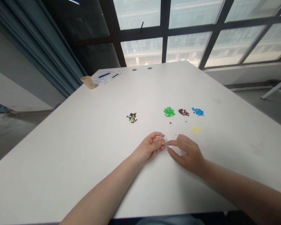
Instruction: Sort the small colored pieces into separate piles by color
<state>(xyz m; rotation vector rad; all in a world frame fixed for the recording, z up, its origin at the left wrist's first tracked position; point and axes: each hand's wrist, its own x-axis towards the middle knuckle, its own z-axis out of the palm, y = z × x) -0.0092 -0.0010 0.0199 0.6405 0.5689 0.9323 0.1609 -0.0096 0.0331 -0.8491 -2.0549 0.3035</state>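
Forearms (103, 187) run out across a white table (49, 147), hands close together. Left hand (148, 148) curled closed, tiny yellow bit (163, 143) pinched at its fingertips; long axis too small to tell. Right hand (188, 154) half open, thumb and forefinger spread, fingertips just right of that bit, apparently not touching it; left hand the nearer. Ahead of both hands lie small heaps: mixed pile (132, 117), green heap (169, 112), brown heap (184, 112), blue heap (198, 112), pale yellow heap (196, 130)
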